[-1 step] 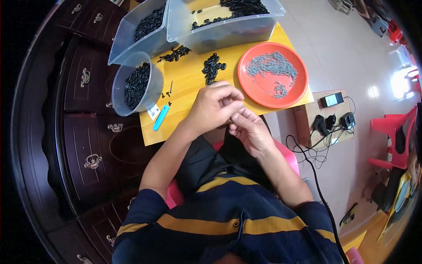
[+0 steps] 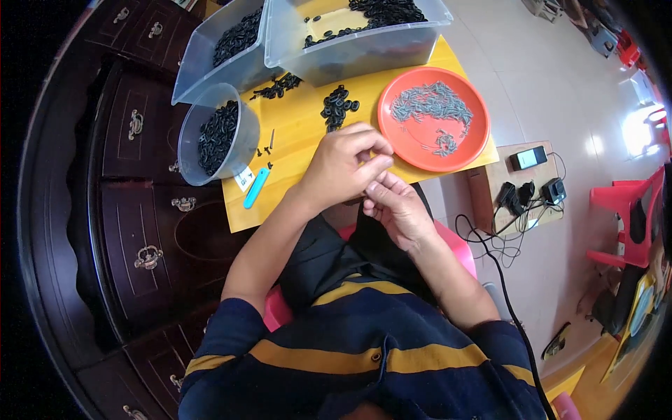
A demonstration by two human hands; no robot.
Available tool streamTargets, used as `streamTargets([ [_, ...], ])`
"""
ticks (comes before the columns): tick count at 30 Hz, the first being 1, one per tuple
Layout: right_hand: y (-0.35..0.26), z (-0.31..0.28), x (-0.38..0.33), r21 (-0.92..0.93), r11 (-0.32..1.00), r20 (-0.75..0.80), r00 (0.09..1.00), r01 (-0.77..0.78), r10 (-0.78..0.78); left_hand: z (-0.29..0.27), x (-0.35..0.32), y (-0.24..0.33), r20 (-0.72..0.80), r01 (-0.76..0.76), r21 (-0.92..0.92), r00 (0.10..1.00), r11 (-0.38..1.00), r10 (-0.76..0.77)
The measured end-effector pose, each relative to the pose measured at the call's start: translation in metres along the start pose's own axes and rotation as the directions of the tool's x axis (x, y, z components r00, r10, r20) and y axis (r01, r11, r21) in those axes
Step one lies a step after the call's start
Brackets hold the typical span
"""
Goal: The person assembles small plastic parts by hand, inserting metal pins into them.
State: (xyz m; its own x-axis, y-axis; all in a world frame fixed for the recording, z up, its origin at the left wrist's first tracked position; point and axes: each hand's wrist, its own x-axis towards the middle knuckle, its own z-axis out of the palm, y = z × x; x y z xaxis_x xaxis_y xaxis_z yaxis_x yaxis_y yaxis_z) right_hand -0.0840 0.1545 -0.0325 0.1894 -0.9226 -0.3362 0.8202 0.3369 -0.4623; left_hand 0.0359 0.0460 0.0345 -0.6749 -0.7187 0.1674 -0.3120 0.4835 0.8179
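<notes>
Whatever's pinched in my fingers (image 2: 374, 168) is too tiny to make out, my left hand (image 2: 343, 166) covers it. Both clear bins (image 2: 350, 42) at 12 o'clock get chopped by the frame edge. Grey bits on the orange plate (image 2: 392, 143) at 1 o'clock: can't tell.

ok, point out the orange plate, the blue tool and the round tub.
orange plate (image 2: 467, 148), head view, bare lower right rim
blue tool (image 2: 256, 187), head view, middle of its body
round tub (image 2: 187, 148), head view, clear left wall

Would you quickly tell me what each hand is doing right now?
Left hand: fingers curled and pinched; what it holds cannot be told.
Right hand: fingertips meet the left's; contents hidden.
</notes>
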Motion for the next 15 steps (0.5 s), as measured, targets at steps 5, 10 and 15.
streamTargets([
  [5, 0.003, 0.000, -0.002, -0.195, 0.980, -0.011, 1.000, -0.026, 0.025, 0.033, 0.050, -0.006, 0.107, -0.197, 0.376, 0.980, 0.905, 0.169],
  [10, 0.007, 0.006, -0.002, -0.290, 0.956, 0.045, 0.999, 0.030, -0.018, 0.053, 0.071, -0.021, 0.255, -0.256, 0.435, 0.955, 0.863, 0.155],
  [15, 0.007, 0.008, -0.002, -0.376, 0.925, 0.094, 0.995, 0.055, -0.021, 0.057, 0.079, -0.022, 0.321, -0.307, 0.487, 0.934, 0.817, 0.160],
])
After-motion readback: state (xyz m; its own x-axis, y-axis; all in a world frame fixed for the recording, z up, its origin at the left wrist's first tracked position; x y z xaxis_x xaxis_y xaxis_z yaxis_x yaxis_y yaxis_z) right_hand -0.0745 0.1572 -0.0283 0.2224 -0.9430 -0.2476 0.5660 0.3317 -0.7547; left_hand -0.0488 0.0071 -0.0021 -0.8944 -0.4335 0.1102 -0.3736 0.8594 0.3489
